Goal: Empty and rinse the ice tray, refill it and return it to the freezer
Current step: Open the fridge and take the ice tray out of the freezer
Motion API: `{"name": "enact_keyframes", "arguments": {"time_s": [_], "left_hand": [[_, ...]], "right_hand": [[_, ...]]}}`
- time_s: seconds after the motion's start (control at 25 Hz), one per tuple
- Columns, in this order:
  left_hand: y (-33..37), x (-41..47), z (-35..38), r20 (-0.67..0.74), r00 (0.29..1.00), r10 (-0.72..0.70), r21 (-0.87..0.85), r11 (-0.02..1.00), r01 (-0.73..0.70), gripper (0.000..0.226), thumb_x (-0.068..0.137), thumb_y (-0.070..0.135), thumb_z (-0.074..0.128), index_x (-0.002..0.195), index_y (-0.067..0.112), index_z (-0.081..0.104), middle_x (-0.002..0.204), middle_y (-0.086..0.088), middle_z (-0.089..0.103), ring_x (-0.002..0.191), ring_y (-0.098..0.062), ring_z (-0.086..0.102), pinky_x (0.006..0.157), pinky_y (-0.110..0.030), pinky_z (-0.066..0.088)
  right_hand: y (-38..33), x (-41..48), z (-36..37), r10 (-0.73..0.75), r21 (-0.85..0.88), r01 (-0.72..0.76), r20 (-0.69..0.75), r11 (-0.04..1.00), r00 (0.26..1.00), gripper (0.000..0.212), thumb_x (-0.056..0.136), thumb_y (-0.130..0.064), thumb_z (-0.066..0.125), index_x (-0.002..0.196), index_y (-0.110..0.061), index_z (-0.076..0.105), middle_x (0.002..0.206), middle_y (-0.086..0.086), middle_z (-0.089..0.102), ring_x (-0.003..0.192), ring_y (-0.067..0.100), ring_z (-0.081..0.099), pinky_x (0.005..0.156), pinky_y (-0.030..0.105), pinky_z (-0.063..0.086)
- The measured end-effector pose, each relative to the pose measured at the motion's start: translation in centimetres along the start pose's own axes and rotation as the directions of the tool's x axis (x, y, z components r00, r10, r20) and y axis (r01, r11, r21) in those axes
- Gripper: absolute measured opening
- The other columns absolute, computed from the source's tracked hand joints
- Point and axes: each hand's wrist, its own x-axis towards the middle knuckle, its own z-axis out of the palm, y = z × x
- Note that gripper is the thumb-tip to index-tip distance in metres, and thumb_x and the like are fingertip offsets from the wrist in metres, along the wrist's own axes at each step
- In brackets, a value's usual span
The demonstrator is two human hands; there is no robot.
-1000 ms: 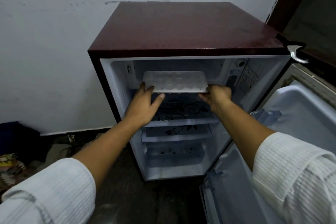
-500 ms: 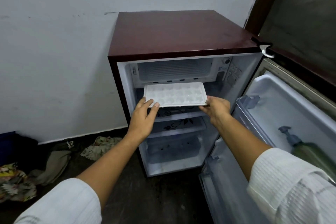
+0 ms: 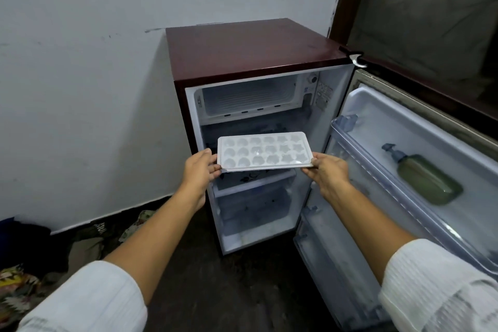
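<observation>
Showing, head view, one entry per item:

- **Ice tray** (image 3: 265, 152): white, three rows of round and star-shaped moulds. It is being held roughly level in the air, just in front of the open fridge (image 3: 242, 48) and below the freezer compartment (image 3: 248, 98). It is not touching any shelf. Whether the moulds are holding ice or water cannot be told.
- **Left hand** (image 3: 200, 170): it is gripping the tray's short edge at the tray's 9 o'clock, with the fingers curling beneath.
- **Right hand** (image 3: 327, 170): it is pinching the tray's near corner at the tray's 4 o'clock.
- **Sleeves**: a white ribbed left sleeve (image 3: 89, 299) and right sleeve (image 3: 442, 286) are covering the arms above the bare forearms.
- **Fridge**: a small unit with a dark red top, standing against the pale wall (image 3: 80, 89). The freezer compartment is sitting at the tray's 12 o'clock.
- **Fridge door** (image 3: 398, 121): it is standing open at the tray's 3 o'clock.
- **Pump bottle** (image 3: 428, 183): greenish, lying tilted in the upper door shelf (image 3: 377, 167).
- **Floor** (image 3: 229, 291): dark. Crumpled cloths (image 3: 16, 280) are lying on it at the tray's 8 o'clock, near the wall.
</observation>
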Motion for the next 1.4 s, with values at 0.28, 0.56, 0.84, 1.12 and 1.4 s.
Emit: {"name": "enact_keyframes", "arguments": {"time_s": [0.28, 0.56, 0.84, 1.12, 1.4], "left_hand": [[-1.4, -2.3, -2.9, 0.129, 0.987, -0.095, 0.156, 0.985, 0.074, 0.025, 0.108, 0.006, 0.052, 0.127, 0.003, 0.067, 0.097, -0.011, 0.078, 0.07, -0.014, 0.074, 0.056, -0.024, 0.058], [-4.4, -6.4, -3.9, 0.263, 0.96, -0.102, 0.234, 0.972, 0.039, 0.021, 0.107, 0.006, 0.054, 0.116, 0.013, 0.073, 0.098, -0.004, 0.079, 0.078, -0.012, 0.076, 0.058, -0.023, 0.059], [-6.5, -11.5, -3.1, 0.412, 0.906, -0.1, 0.277, 0.961, -0.02, 0.024, 0.108, 0.006, 0.053, 0.116, 0.016, 0.073, 0.099, -0.002, 0.081, 0.078, -0.01, 0.077, 0.06, -0.022, 0.06], [-9.3, -17.9, -1.8, 0.533, 0.832, -0.153, 0.325, 0.945, -0.034, 0.023, 0.108, 0.008, 0.054, 0.12, 0.015, 0.072, 0.098, -0.001, 0.082, 0.082, -0.012, 0.078, 0.067, -0.026, 0.064], [-13.0, -25.7, 1.1, 0.671, 0.711, -0.208, 0.363, 0.929, -0.07, 0.022, 0.107, 0.01, 0.056, 0.116, 0.017, 0.075, 0.1, -0.002, 0.082, 0.082, -0.012, 0.077, 0.068, -0.025, 0.063]], "right_hand": [[2.6, -7.4, -4.2, -0.016, 0.037, 0.018, -0.054, 0.999, 0.998, 0.017, 0.098, 0.011, 0.052, 0.1, 0.004, 0.067, 0.105, 0.021, 0.073, 0.093, 0.03, 0.074, 0.08, 0.037, 0.062], [4.8, -14.7, -9.5, 0.005, 0.065, -0.003, -0.03, 0.998, 1.0, 0.021, 0.099, 0.01, 0.049, 0.105, 0.001, 0.067, 0.097, 0.015, 0.076, 0.084, 0.024, 0.076, 0.073, 0.034, 0.063], [6.3, -20.0, -15.6, 0.026, 0.031, -0.024, -0.08, 0.999, 0.996, 0.021, 0.09, 0.003, 0.056, 0.098, -0.006, 0.073, 0.08, 0.006, 0.077, 0.072, 0.018, 0.068, 0.066, 0.032, 0.06], [7.6, -26.7, -22.9, 0.022, 0.038, -0.016, -0.165, 0.999, 0.986, 0.014, 0.093, -0.004, 0.059, 0.097, -0.006, 0.072, 0.077, 0.008, 0.074, 0.061, 0.016, 0.06, 0.051, 0.026, 0.047], [9.8, -34.8, -31.3, -0.016, 0.024, 0.024, -0.317, 0.999, 0.948, 0.019, 0.095, -0.011, 0.059, 0.106, -0.006, 0.075, 0.081, 0.008, 0.075, 0.051, 0.01, 0.058, 0.046, 0.025, 0.036]]}}
